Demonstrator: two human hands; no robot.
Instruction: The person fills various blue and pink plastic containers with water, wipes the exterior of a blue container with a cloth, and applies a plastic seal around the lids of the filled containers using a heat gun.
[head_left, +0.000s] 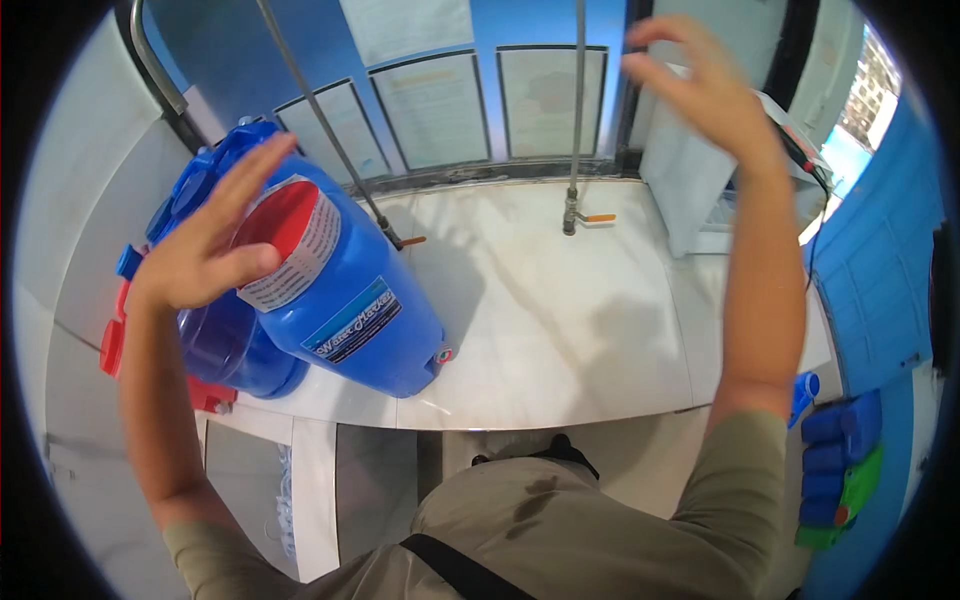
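Observation:
My left hand (214, 240) is raised at the left, its fingers apart, in front of the red cap with a printed band (311, 259) on a large blue plastic water container (360, 300). Whether it touches the cap cannot be told. The container stands on the white tiled counter (525, 315) and has a small spout fitting (444, 354) low on its side. At the upper right my right hand (694, 82) is lifted, slightly blurred, thumb and fingers apart with nothing between them.
More blue containers (240, 341) and a red one (214, 394) crowd the counter's left. Two metal pipes with orange-handled valves (571, 214) rise from the counter's back. A white cabinet (679, 172) stands at the right, with a black cable (814, 225). Blue and green jugs (832, 457) are lower right.

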